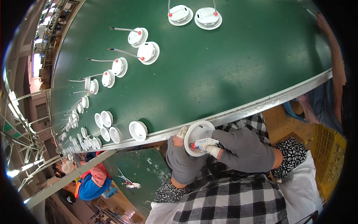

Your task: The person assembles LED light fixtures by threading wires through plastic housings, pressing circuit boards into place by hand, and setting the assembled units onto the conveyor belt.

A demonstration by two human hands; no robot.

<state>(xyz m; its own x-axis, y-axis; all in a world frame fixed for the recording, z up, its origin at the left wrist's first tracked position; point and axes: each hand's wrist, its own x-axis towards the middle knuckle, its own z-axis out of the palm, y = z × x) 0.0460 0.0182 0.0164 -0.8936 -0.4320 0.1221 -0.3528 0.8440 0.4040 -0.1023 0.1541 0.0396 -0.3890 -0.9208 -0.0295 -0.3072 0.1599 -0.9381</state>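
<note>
Both my hands wear grey gloves and meet just below the belt's metal edge. My left hand (182, 158) grips a round white lamp housing (197, 131) from the left and below. My right hand (244, 149) holds a small white rectangular part (205, 143) with red and white ends against the housing's open back. The housing tilts toward me over my checked apron.
A green conveyor belt (223, 63) carries several white lamp housings with grey cables (148, 52), and bare white rings (138, 130) near its metal edge (268, 100). Another person (89, 179) works at lower left; a person's arm (333, 48) reaches in at right. A yellow crate (330, 156) stands on my right.
</note>
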